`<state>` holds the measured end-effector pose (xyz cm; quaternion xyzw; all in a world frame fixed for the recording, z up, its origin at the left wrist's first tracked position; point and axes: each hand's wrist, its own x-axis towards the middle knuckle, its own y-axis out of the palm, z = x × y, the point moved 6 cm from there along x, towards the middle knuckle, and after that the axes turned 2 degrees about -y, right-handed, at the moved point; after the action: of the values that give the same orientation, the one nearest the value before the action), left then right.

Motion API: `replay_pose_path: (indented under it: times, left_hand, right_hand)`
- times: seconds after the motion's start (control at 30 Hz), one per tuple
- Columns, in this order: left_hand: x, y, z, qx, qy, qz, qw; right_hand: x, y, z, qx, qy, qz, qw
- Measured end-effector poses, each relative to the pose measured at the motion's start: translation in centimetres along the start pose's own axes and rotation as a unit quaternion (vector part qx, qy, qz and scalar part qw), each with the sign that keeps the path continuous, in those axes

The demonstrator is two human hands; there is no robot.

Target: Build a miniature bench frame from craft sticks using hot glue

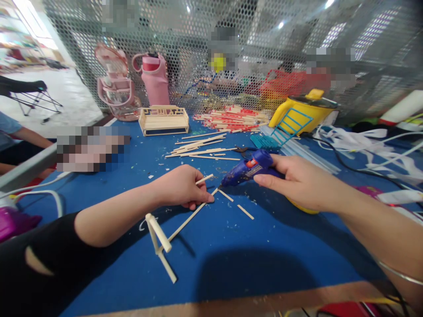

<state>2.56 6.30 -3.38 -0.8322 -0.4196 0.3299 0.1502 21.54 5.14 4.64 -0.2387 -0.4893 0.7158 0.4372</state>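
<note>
My right hand [294,180] is wrapped around a blue hot glue gun [246,169]. The gun's nozzle points left and down, at or very near the end of a thin wooden stick [188,222]. That stick is pinched in the fingers of my left hand [187,187]; it belongs to a small frame of joined sticks whose near end has thicker pieces [160,233] standing up. Another stick end pokes out above my left fingers. Two short stick pieces [245,211] lie on the blue tabletop right of the nozzle, one almost touching it.
Loose sticks [201,145] and a red-tipped stick pile [231,119] lie farther back, beside a miniature wooden bench [164,120]. A yellow container [302,114], teal rack [292,125], cables and two pink bottles [155,81] line the mesh panel. Another person's arm [29,134] shows at left.
</note>
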Motion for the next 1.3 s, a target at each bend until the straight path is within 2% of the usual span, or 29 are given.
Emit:
replay_pose_path:
  times: [0.5,1.2,1.3]
  left_hand:
    - [-0.13,-0.07,-0.14,-0.003,-0.002,0.004,1.000]
    - [-0.15,-0.14,-0.28,0.001,0.007,0.001,1.000]
    - [-0.12,-0.13,-0.17,0.000,0.004,0.001,1.000]
  right_hand:
    - [0.04,-0.01,0.01,-0.012,-0.020,-0.012,1.000]
    - [-0.06,0.23,-0.14,-0.002,-0.003,0.012,1.000]
    - [-0.08,0.16,-0.30,-0.003,0.002,0.000,1.000]
